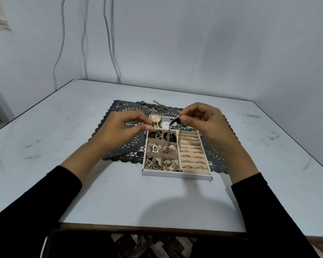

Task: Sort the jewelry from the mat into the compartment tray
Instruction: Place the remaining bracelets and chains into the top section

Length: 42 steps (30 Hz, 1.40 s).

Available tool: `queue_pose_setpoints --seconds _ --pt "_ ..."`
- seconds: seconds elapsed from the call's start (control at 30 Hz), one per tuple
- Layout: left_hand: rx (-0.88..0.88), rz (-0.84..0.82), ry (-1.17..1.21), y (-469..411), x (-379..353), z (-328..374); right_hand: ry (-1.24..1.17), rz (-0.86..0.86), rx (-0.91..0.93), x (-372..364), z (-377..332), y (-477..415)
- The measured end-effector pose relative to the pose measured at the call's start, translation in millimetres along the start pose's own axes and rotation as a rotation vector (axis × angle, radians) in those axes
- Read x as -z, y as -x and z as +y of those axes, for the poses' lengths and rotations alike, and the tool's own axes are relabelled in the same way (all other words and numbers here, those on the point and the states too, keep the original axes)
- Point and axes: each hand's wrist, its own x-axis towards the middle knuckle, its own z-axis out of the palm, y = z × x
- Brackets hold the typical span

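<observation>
Evidently the piece in play is the chain [179, 139], and it will behave like any fine metal chain: light, limp, with no stiffness of its own, and quick to snag or knot. The right hand [205, 123] pinches it at its dark top end between thumb and fingertips, so two strands hang down over the middle of the tray [175, 174], their lower ends dropping toward the small square compartments that already hold jewelry. The left hand [119, 127] is curled too, its fingertips pinching a small gold piece [154, 124] at the tray's far left corner, just beside the gold watch [155, 118]. The top end looks like the safest place to hold the chain, since gripping mid-length would let it bunch up. It should coil into a compartment if lowered slowly, but the dangling ends could catch on pieces below. A tangle of chains [153, 105] lies on the far edge of the mat [119, 108], which is spread on the surface [63, 127].
</observation>
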Motion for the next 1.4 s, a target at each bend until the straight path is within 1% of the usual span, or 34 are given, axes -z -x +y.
queue_pose_setpoints --seconds 0.17,0.3,0.53,0.87,0.97,1.1,1.4 --pt "-0.013 -0.009 -0.006 0.3 -1.1 -0.1 -0.024 0.028 0.013 -8.0 3.2 -1.4" --pt "-0.011 -0.003 -0.008 0.5 -1.8 -1.2 -0.091 0.061 0.044 -9.7 2.3 -3.2" --pt "-0.009 -0.003 -0.014 0.4 -1.4 -1.5 -0.117 0.041 0.046 -9.2 2.8 -2.9" --pt "-0.009 0.002 -0.008 0.8 -1.8 0.0 0.023 -0.106 -0.034 6.6 7.6 2.1" --pt "-0.010 0.004 -0.006 0.8 -1.8 0.2 0.021 -0.139 -0.070 9.9 8.6 2.5" --pt "-0.015 0.010 -0.011 0.6 -1.1 0.1 0.013 -0.196 -0.073 9.2 10.4 1.0" --pt "-0.016 0.016 -0.002 0.7 -1.0 0.2 0.129 -0.218 -0.096 17.3 13.3 -0.2"
